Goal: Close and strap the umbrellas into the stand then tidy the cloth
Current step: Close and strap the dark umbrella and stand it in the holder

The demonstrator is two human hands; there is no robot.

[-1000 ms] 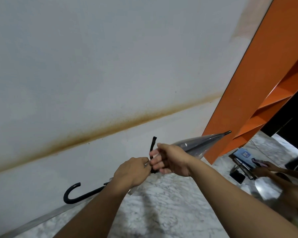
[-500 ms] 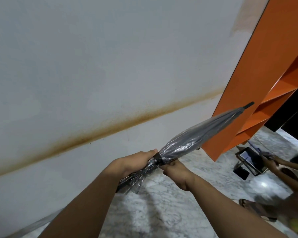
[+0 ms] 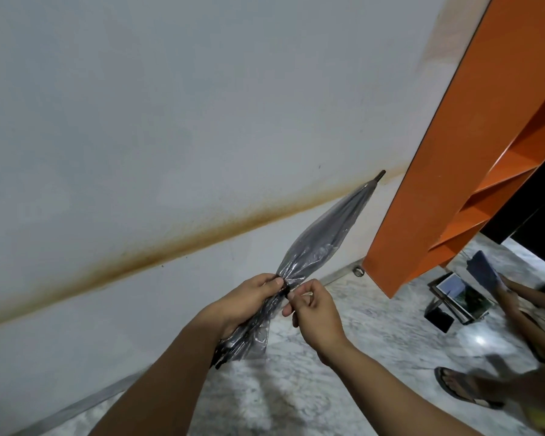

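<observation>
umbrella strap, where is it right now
In the head view, the black strap wraps the clear umbrella at centre, between the left hand and right hand.

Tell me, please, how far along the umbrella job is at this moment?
Done: the clear umbrella is folded shut. In hand: the left hand grips its gathered canopy while the right hand pinches the black strap around it. Left: standing it in a stand and tidying the cloth, neither in view.

The umbrella (image 3: 321, 234) has swung up, and its tip now points at the white wall, not the orange shelf. The right hand (image 3: 315, 306) has come out from under it and now pinches the black strap (image 3: 284, 289). The left hand (image 3: 249, 302) has slid up to the strap.
</observation>
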